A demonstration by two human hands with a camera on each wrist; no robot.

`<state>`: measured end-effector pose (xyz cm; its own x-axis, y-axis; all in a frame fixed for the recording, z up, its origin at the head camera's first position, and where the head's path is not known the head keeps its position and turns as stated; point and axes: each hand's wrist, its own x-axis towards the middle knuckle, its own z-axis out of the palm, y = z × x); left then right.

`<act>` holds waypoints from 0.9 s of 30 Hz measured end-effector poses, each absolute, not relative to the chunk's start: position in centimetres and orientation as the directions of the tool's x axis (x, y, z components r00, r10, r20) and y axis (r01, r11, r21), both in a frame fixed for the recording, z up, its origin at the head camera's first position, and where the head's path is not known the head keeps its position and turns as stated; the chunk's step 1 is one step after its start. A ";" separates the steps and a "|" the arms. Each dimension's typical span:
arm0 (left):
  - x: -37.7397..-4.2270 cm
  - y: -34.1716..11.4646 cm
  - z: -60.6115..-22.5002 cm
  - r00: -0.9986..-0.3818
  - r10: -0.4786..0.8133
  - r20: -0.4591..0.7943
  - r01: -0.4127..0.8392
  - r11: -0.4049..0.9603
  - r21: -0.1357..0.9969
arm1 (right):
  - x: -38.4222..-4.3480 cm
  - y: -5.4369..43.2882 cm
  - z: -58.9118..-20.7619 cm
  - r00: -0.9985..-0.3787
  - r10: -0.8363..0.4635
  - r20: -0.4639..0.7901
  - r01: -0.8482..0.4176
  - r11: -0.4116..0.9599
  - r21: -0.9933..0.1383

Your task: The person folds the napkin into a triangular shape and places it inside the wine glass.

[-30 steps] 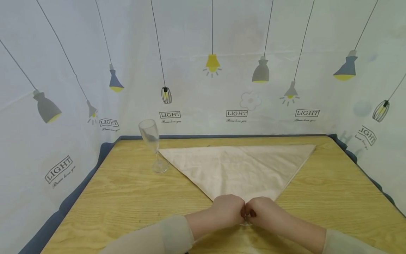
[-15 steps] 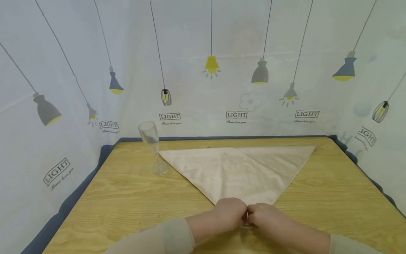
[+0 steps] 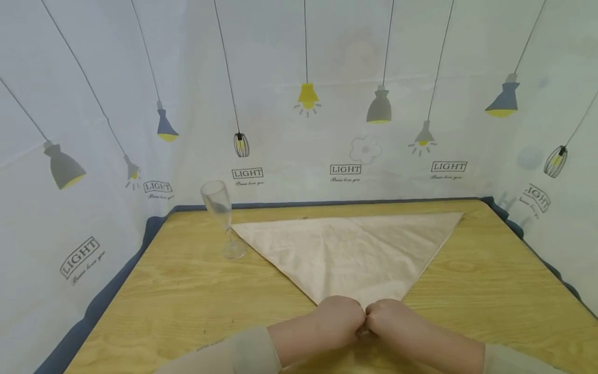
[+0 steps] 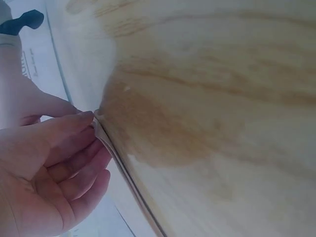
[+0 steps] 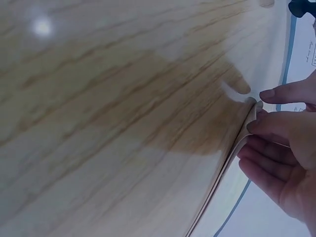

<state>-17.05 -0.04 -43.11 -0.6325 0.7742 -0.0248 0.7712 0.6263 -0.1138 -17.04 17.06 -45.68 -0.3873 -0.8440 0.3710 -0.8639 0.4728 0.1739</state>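
- White sheeting (image 3: pixel 275 104) wraps three sides, faintly creased!
- Across it go the printed lamps (image 3: pixel 379 106), dangling on thin dark cords: grey, blue, one all yellow (image 3: pixel 308 94)!
- Below them, boxed "LIGHT" lettering (image 3: pixel 345 169), and a pale flower outline (image 3: pixel 366 150) just above!
- Down to the table (image 3: pixel 163 291), yellowish wood grain, dark blue edging (image 3: pixel 151 227) behind!
- Right wrist view: a white glare (image 5: pixel 42 26) on the glossy top!

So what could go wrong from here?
The tall glass stands close to the left corner of the cloth, so a sideways pull might topple it. The left hand and right hand pinch the near tip; an uneven tug could skew its layers or deepen the wrinkles.
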 end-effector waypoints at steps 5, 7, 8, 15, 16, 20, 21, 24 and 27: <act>-17.0 -0.1 -43.4 -0.652 0.756 -0.053 0.758 0.649 -0.069 | -16.9 16.9 -45.7 -0.526 -0.788 0.321 -0.836 0.548 -0.024; -17.0 -0.1 -43.6 -0.651 0.758 -0.043 0.758 0.647 -0.076 | -17.0 16.9 -45.7 -0.540 -0.778 0.320 -0.831 0.553 -0.056; -17.0 -0.1 -43.7 -0.651 0.758 -0.035 0.758 0.647 -0.083 | -17.0 16.9 -45.7 -0.533 -0.783 0.321 -0.834 0.550 -0.044; -17.0 -0.1 -43.8 -0.645 0.763 0.035 0.740 0.636 -0.220 | -16.5 16.7 -45.8 -0.460 -0.820 0.340 -0.793 0.552 0.258; -17.1 -0.1 -43.7 -0.649 0.760 0.034 0.736 0.639 -0.225 | -16.5 16.6 -45.8 -0.479 -0.814 0.328 -0.784 0.565 0.257; -17.2 -0.2 -43.5 -0.660 0.751 0.001 0.737 0.648 -0.192 | -16.7 16.5 -45.7 -0.557 -0.771 0.308 -0.765 0.621 0.171; -17.3 -0.2 -43.6 -0.659 0.752 -0.003 0.741 0.649 -0.173 | -16.8 16.5 -45.7 -0.573 -0.762 0.302 -0.766 0.629 0.134; -17.7 -0.5 -43.8 -0.651 0.759 -0.005 0.755 0.646 -0.111 | -17.3 16.6 -45.7 -0.624 -0.733 0.270 -0.764 0.645 -0.018; -18.3 -0.7 -44.1 -0.645 0.764 0.007 0.764 0.645 -0.019 | -17.8 16.8 -45.4 -0.677 -0.704 0.213 -0.736 0.652 -0.183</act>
<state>-18.29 -0.73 -44.12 -0.6446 0.7645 0.0070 0.7643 0.6446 -0.0194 -17.77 16.77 -45.43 -0.6775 -0.7042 0.2125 -0.7355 0.6522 -0.1835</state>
